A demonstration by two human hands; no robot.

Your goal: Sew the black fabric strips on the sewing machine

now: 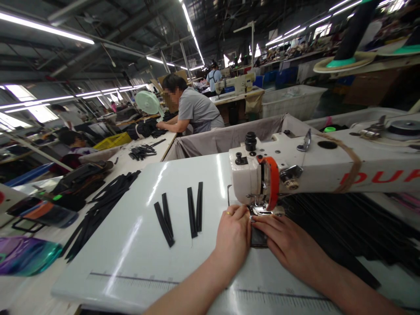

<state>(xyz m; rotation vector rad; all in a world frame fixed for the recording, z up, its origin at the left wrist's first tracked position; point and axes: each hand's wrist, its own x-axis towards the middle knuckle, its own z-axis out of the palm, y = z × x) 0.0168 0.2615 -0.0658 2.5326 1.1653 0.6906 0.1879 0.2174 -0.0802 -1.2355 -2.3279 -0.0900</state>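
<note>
Both hands (232, 234) close together, sewing machine (315, 159) beyond, black strips (192, 212) on tabletop (157, 262)

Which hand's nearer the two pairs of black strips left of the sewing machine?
Left: the left hand is right of the strip pairs, not touching them; the right hand is farther right.

Left grip (233, 232), right grip (290, 241) at sewing machine (316, 164)

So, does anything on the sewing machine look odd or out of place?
Yes, a brown band runs across the white sewing machine, partly over the red letters; it looks like an improvised addition.
</note>
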